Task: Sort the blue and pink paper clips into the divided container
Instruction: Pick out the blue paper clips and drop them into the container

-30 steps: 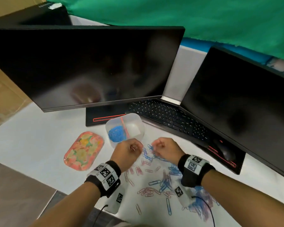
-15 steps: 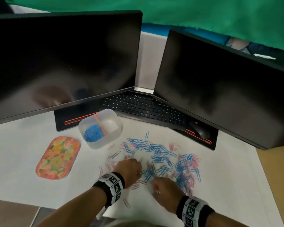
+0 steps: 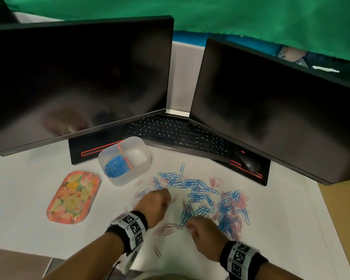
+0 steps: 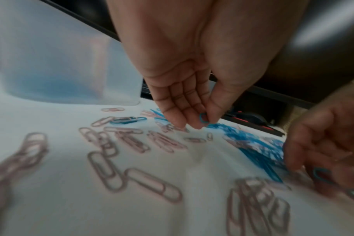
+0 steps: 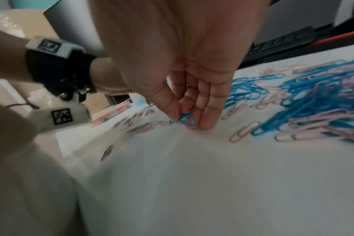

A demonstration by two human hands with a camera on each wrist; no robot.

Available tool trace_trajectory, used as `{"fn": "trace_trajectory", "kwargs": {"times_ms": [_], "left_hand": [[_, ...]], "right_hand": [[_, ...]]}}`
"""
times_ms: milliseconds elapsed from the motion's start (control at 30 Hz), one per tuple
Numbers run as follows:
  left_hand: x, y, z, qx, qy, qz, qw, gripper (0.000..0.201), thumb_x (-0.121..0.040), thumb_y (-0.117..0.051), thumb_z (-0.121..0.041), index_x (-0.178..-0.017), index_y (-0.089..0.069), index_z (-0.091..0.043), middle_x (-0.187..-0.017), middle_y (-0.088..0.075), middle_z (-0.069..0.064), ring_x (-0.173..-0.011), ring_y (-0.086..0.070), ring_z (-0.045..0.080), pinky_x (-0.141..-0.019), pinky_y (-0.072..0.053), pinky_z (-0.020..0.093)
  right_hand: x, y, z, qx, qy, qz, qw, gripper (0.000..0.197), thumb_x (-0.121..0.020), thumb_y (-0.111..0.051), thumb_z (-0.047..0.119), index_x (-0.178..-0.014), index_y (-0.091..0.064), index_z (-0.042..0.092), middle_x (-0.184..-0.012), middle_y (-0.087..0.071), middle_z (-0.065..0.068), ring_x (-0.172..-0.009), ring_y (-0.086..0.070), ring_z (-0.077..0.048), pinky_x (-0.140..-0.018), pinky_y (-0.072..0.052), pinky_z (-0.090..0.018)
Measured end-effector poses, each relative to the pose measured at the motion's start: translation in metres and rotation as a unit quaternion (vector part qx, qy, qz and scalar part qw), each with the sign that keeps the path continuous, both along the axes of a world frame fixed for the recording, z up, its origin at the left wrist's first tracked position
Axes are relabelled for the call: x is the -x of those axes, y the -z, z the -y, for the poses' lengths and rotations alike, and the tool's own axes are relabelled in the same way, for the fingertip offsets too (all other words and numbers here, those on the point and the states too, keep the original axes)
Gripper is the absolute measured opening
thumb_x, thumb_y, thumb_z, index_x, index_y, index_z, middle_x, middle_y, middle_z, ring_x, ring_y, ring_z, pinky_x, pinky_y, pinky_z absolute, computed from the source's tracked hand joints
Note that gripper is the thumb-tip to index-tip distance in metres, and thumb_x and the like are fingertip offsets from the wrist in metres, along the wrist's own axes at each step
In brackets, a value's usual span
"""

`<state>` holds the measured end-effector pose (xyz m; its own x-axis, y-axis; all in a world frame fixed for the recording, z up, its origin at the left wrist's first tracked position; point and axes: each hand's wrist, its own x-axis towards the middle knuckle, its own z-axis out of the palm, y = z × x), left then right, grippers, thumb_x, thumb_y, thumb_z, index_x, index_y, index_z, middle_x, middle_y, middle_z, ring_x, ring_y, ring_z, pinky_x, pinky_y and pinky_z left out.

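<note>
Two hands work the clips. No legible writing. Left hand (image 4: 184, 89) pinches a blue clip (image 4: 203, 118); the container (image 3: 127, 174) sits beyond it. Right hand (image 5: 184, 89) pinches blue clips (image 5: 187, 120); the mixed pile (image 5: 313, 102) lies right of it.

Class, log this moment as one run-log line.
left hand: pinches blue clip | right hand: pinches blue clips | container: blue clips only
</note>
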<state>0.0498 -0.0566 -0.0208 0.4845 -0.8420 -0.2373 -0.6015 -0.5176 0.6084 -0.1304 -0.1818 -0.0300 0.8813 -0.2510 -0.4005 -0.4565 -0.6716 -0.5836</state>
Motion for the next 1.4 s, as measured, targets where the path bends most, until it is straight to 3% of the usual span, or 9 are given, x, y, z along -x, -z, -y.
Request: {"fn": "trace_trajectory", "kwargs": {"times_ms": [167, 333, 533, 700, 800, 933, 1100, 1233, 1400], "left_hand": [[-0.031, 0.005, -0.008, 0.047, -0.153, -0.136, 0.978, 0.028, -0.086, -0.047, 0.0, -0.099, -0.066, -0.018, -0.088, -0.064, 0.006, -0.076, -0.063, 0.021, -0.065, -0.055, 0.025], [-0.049, 0.0, -0.011, 0.034, -0.21, -0.14, 0.967, 0.017, -0.093, -0.043, -0.01, -0.081, -0.05, -0.021, -0.078, -0.059, 0.002, -0.068, -0.053, 0.017, -0.061, -0.041, 0.023], [-0.054, -0.001, -0.009, -0.004, -0.211, -0.138, 0.968, 0.022, -0.095, -0.04, -0.016, -0.074, -0.04, -0.021, -0.074, -0.05, 0.001, -0.076, -0.047, 0.022, -0.074, -0.04, 0.033], [-0.054, -0.008, -0.012, -0.015, -0.225, -0.153, 0.962, 0.03, -0.1, -0.034, -0.041, -0.095, -0.054, -0.019, -0.098, -0.058, -0.004, -0.096, -0.053, 0.019, -0.089, -0.039, 0.032], [-0.055, -0.012, -0.015, 0.007, -0.254, -0.159, 0.954, 0.034, -0.102, -0.033, -0.032, -0.112, -0.059, -0.012, -0.108, -0.051, -0.003, -0.105, -0.045, 0.016, -0.099, -0.032, 0.026], [-0.062, -0.009, -0.019, -0.007, -0.252, -0.153, 0.955, 0.03, -0.098, -0.038, -0.019, -0.075, -0.056, -0.013, -0.081, -0.058, 0.003, -0.086, -0.053, 0.024, -0.073, -0.035, 0.026], [-0.064, -0.001, -0.024, -0.064, -0.218, -0.076, 0.971, 0.012, -0.091, -0.05, -0.022, -0.083, -0.058, -0.021, -0.079, -0.061, -0.002, -0.08, -0.059, 0.02, -0.069, -0.041, 0.025], [-0.058, 0.001, -0.028, -0.124, -0.145, -0.008, 0.982, 0.016, -0.089, -0.054, -0.025, -0.105, -0.059, -0.022, -0.103, -0.058, -0.002, -0.096, -0.058, 0.02, -0.085, -0.048, 0.028], [-0.055, -0.001, -0.028, -0.124, -0.128, 0.018, 0.984, 0.009, -0.086, -0.054, -0.018, -0.092, -0.061, -0.02, -0.099, -0.057, 0.001, -0.089, -0.057, 0.02, -0.082, -0.051, 0.03]], "right_hand": [[-0.008, -0.008, 0.017, -0.067, 0.081, 0.02, 0.994, 0.028, -0.092, -0.042, 0.003, -0.088, -0.062, 0.022, -0.087, -0.055, 0.006, -0.077, -0.055, -0.005, -0.067, -0.038, -0.005], [-0.012, -0.014, 0.039, -0.125, 0.178, 0.003, 0.976, 0.025, -0.095, -0.041, 0.004, -0.08, -0.055, 0.019, -0.078, -0.057, 0.003, -0.069, -0.055, -0.01, -0.056, -0.039, -0.011], [-0.017, -0.012, 0.059, 0.01, 0.223, 0.031, 0.974, 0.012, -0.087, -0.057, 0.007, -0.079, -0.052, 0.015, -0.076, -0.052, 0.003, -0.069, -0.049, -0.009, -0.056, -0.036, -0.011], [-0.025, -0.001, 0.065, 0.073, 0.204, 0.012, 0.976, 0.013, -0.083, -0.062, 0.007, -0.094, -0.056, 0.012, -0.091, -0.053, 0.0, -0.084, -0.055, -0.019, -0.069, -0.043, -0.021], [-0.031, 0.002, 0.066, 0.094, 0.195, 0.006, 0.976, 0.01, -0.082, -0.06, 0.004, -0.087, -0.056, 0.012, -0.088, -0.057, -0.004, -0.081, -0.057, -0.022, -0.073, -0.051, -0.032], [-0.035, 0.002, 0.069, 0.078, 0.2, -0.007, 0.977, 0.014, -0.083, -0.058, 0.001, -0.091, -0.059, 0.012, -0.09, -0.062, -0.006, -0.08, -0.059, -0.019, -0.072, -0.052, -0.026], [-0.036, 0.002, 0.074, 0.047, 0.214, -0.02, 0.976, 0.017, -0.084, -0.052, -0.003, -0.091, -0.06, 0.011, -0.094, -0.061, -0.006, -0.085, -0.058, -0.019, -0.072, -0.045, -0.022], [-0.031, 0.001, 0.073, 0.047, 0.208, -0.021, 0.977, 0.008, -0.09, -0.056, 0.008, -0.082, -0.058, 0.01, -0.086, -0.064, -0.01, -0.077, -0.058, -0.02, -0.07, -0.05, -0.028], [-0.021, -0.005, 0.074, 0.036, 0.209, -0.001, 0.977, 0.01, -0.092, -0.056, 0.014, -0.082, -0.056, 0.012, -0.081, -0.061, -0.003, -0.076, -0.056, -0.018, -0.062, -0.041, -0.018]]}}
